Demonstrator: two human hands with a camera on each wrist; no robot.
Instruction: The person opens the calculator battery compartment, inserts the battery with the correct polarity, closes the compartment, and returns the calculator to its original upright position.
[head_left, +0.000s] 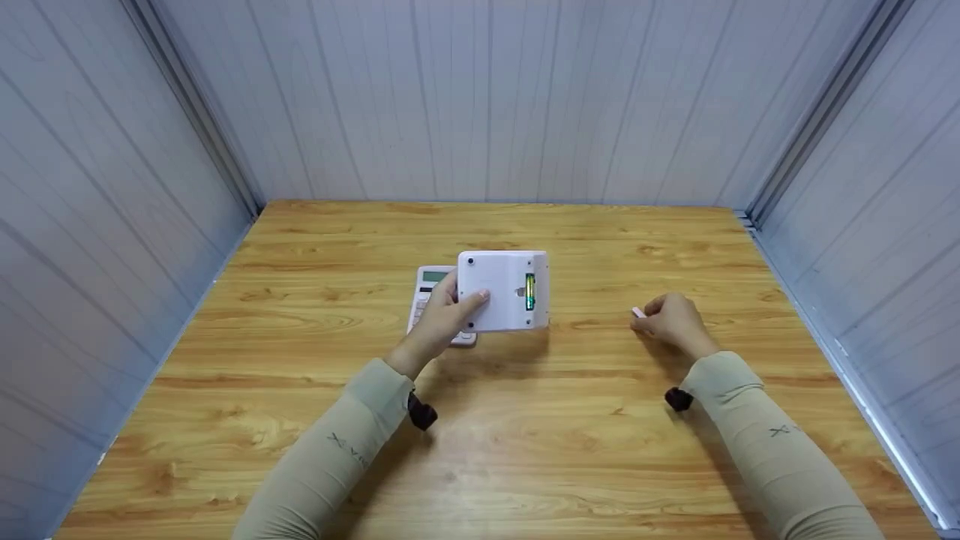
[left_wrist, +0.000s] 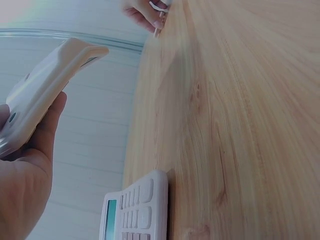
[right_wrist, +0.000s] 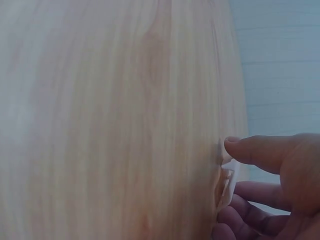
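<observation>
My left hand (head_left: 444, 315) grips a white calculator (head_left: 499, 289) above the table, its back turned up and the thumb lying on it. In that back, an uncovered battery compartment shows a green battery (head_left: 530, 291). The left wrist view catches the held calculator (left_wrist: 47, 87) from its side, tilted. Off to the right, my right hand (head_left: 675, 324) pinches a small white battery cover (head_left: 638, 312) at the tabletop. Seen from the right wrist, the cover (right_wrist: 229, 185) sits between thumb and fingers, close to the wood.
A second calculator (head_left: 427, 296) lies keys up on the wooden table (head_left: 525, 435), partly hidden under the left hand and the held calculator. Pale panel walls (head_left: 487, 105) border the table at the back and both sides.
</observation>
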